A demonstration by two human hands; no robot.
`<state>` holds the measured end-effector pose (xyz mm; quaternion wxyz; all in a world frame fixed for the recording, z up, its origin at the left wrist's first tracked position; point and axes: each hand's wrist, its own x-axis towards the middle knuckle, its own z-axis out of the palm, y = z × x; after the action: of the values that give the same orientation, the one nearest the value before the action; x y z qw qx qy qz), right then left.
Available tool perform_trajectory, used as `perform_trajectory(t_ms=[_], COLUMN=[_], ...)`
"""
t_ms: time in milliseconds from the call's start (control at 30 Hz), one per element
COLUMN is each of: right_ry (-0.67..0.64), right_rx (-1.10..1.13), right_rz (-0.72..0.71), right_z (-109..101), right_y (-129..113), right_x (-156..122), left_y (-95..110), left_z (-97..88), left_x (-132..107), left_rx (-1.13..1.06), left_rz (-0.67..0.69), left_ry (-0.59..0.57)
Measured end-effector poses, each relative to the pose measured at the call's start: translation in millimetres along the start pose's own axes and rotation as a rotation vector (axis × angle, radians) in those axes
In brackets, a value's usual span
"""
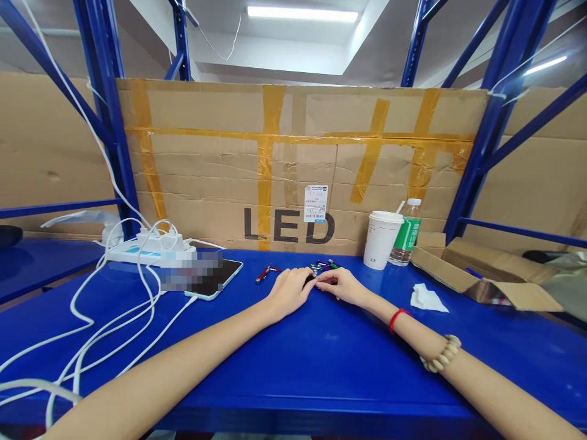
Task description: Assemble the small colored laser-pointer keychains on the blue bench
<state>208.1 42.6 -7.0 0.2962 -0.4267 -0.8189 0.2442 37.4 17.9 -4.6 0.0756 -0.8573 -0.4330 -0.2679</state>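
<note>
My left hand point(290, 293) and my right hand point(343, 286) meet at the fingertips over the middle of the blue table. Both are closed in a pinch around something small and partly silver, mostly hidden by the fingers. Just behind them lies a loose group of small shiny coloured tubes point(324, 265), green and purple among them. A red metallic tube point(263, 274) rests to the left of my left hand, with a smaller red-purple piece at its upper end.
A phone point(213, 280) with a cable, a power strip point(151, 250) and looping white cords occupy the left. At right stand a white cup point(381, 241) with a straw, a bottle point(407, 235), a crumpled tissue point(427, 298) and an open cardboard box point(481, 275). Cardboard point(206, 183) walls the back.
</note>
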Motion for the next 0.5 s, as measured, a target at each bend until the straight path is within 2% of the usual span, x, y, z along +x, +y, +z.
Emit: perform_trajectory(t_ms=[167, 233, 367, 500], right_ry=[-0.015, -0.008, 0.093, 0.104], right_rx=[0.020, -0.026, -0.164, -0.209], right_rz=[0.024, -0.014, -0.156, -0.196], right_z=[-0.4, -0.1, 1.2, 1.8], right_y=[-3.8, -3.9, -2.3, 0.5], right_x=[-0.3, -0.1, 0.4, 0.8], left_y=[-0.4, -0.5, -0.3, 0.1], left_z=[0.8, 0.9, 0.6, 0.1], left_x=[-0.5, -0.6, -0.5, -0.2], left_rx=[0.014, 0.014, 0.010, 0.022], left_rz=[0.001, 0.001, 0.001, -0.004], left_ry=[0.002, -0.002, -0.014, -0.014])
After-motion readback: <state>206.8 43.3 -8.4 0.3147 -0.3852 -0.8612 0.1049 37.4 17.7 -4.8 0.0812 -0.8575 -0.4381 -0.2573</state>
